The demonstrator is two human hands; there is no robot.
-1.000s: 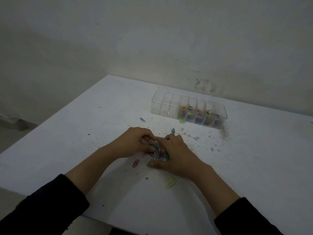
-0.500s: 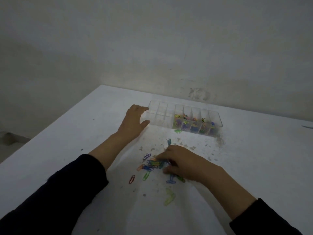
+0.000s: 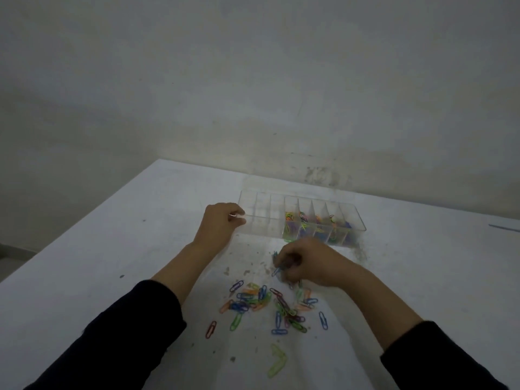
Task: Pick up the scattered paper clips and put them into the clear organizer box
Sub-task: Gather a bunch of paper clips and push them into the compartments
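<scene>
Now two hands worked by a clear box of paper clips.

On the white table, the clear organizer box sat at the far side. Its right parts held bright paper clips, and its left parts looked bare. The left hand curled its fingers at the box's left end, pinching something small and shiny. The right hand was bunched around a few clips, near the box. A loose pile of clips lay nearer, between both arms.
</scene>
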